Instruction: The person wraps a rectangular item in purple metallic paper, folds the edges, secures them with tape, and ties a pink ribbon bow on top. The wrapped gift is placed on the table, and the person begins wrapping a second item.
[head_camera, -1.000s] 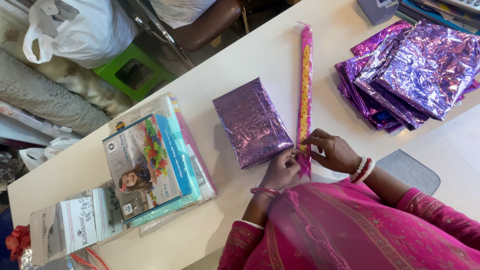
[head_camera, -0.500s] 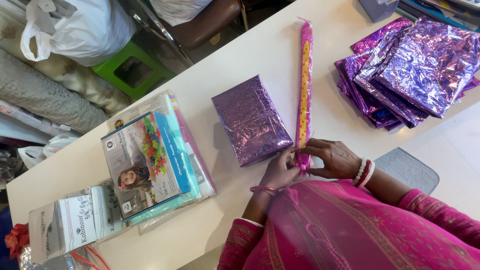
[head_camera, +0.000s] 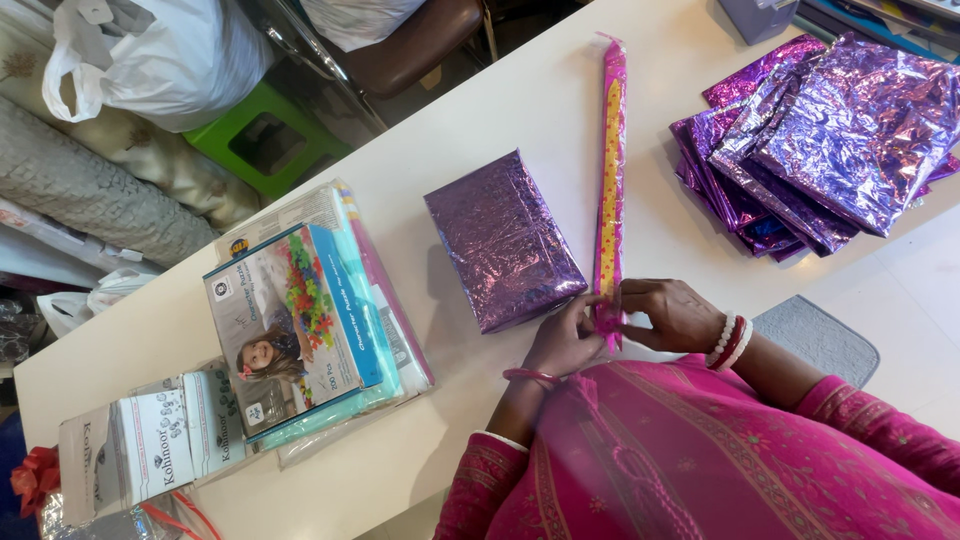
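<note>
Pinching a pink packet in both hands' grip on the white table, green stool beyond.

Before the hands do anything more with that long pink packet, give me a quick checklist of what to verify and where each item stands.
1. Both hands on the near end of the long pink and yellow dotted packet: left hand and right hand pinch it: ok.
2. Packet lies straight on the white table: ok.
3. Packet clear of the purple foil-wrapped box: apart along most of its length; at the near end, cannot tell.
4. Stack of purple foil sheets clear of the packet: ok.
5. Packet end open or sealed: cannot tell.
</note>
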